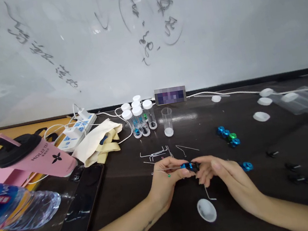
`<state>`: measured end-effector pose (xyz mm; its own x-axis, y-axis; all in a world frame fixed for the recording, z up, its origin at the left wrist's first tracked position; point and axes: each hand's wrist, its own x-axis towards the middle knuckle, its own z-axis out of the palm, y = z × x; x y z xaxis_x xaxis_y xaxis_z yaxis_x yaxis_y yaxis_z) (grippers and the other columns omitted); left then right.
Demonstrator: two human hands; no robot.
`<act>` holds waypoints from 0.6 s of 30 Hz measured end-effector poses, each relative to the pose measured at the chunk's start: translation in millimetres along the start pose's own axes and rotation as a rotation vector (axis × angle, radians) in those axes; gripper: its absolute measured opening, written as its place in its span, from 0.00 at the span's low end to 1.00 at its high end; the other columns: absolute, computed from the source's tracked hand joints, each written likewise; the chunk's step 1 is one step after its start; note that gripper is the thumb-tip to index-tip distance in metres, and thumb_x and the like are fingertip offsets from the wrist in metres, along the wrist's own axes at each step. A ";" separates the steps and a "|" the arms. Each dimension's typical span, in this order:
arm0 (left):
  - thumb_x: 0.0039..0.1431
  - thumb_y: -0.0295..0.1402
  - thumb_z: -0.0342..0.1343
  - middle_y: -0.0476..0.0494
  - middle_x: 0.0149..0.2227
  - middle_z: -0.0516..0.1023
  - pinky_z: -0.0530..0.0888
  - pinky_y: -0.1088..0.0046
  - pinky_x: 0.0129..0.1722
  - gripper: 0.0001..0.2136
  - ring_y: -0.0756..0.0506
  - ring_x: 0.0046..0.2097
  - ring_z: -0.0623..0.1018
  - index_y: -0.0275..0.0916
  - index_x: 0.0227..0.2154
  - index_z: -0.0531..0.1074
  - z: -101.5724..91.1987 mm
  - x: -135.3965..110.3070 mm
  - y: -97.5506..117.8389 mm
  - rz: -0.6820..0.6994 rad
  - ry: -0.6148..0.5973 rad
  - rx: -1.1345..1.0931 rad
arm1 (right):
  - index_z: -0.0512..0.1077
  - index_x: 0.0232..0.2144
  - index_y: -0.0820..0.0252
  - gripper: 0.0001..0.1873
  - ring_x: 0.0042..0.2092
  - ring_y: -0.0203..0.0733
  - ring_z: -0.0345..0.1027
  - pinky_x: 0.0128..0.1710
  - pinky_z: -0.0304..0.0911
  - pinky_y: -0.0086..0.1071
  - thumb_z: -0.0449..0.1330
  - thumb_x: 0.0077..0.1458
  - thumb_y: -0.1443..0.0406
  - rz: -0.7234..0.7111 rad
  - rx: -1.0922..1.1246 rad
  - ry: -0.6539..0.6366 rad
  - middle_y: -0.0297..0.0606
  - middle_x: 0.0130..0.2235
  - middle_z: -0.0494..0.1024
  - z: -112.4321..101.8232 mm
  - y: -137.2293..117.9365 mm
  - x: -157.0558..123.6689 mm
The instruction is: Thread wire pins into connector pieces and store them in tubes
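Observation:
My left hand (pixel 167 176) pinches a small blue-and-black metal part (pixel 189 166) between thumb and fingers. A thin metal rod (pixel 168 168) runs left from this part, across the hand. My right hand (pixel 222 174) has its curled fingertips at the black end of the part. Just below those fingers shows an L-shaped hex key (pixel 209 193); whether it is held or lies on the table I cannot tell. Nearer to me rests a white cap (pixel 206 210), hollow side up. More hex keys (pixel 155 154) lie beyond my left hand, with tiny coloured rings near them.
Several capped clear tubes (pixel 139 121) stand at the back beside an uncapped tube (pixel 168 122). Blue and green parts (pixel 228 135), black pieces (pixel 293 166) and white caps (pixel 261 116) are scattered right. On the left are a phone (pixel 81 202), water bottle (pixel 20 205), pink cup (pixel 41 158) and power strip (pixel 78 131).

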<state>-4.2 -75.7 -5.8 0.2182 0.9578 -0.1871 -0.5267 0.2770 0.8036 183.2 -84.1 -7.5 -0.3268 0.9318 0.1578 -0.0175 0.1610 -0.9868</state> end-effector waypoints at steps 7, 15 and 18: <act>0.40 0.24 0.71 0.44 0.27 0.83 0.73 0.75 0.36 0.09 0.50 0.29 0.80 0.34 0.27 0.78 -0.8 2.4 -1.4 0.005 -0.005 -0.005 | 0.72 0.51 0.59 0.20 0.32 0.40 0.75 0.32 0.72 0.34 0.45 0.69 0.59 -0.010 -0.013 0.001 0.41 0.34 0.80 -0.4 -1.2 -0.7; 0.40 0.25 0.71 0.45 0.27 0.83 0.75 0.74 0.36 0.10 0.49 0.29 0.80 0.34 0.27 0.78 -2.5 1.8 -0.1 -0.005 0.003 0.028 | 0.71 0.49 0.61 0.20 0.32 0.40 0.75 0.32 0.72 0.34 0.45 0.69 0.57 0.003 -0.020 0.005 0.41 0.33 0.79 0.0 -3.4 -1.0; 0.41 0.25 0.70 0.45 0.28 0.83 0.75 0.74 0.37 0.09 0.49 0.30 0.80 0.34 0.28 0.78 -4.0 2.0 -0.7 -0.006 -0.006 0.027 | 0.70 0.51 0.61 0.21 0.32 0.40 0.75 0.32 0.73 0.35 0.45 0.69 0.57 0.015 -0.027 0.008 0.41 0.34 0.79 0.0 -3.6 -1.7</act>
<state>-6.6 -73.6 -9.0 0.2267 0.9556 -0.1884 -0.5033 0.2805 0.8173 183.9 -86.3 -4.2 -0.3194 0.9367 0.1438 0.0126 0.1560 -0.9877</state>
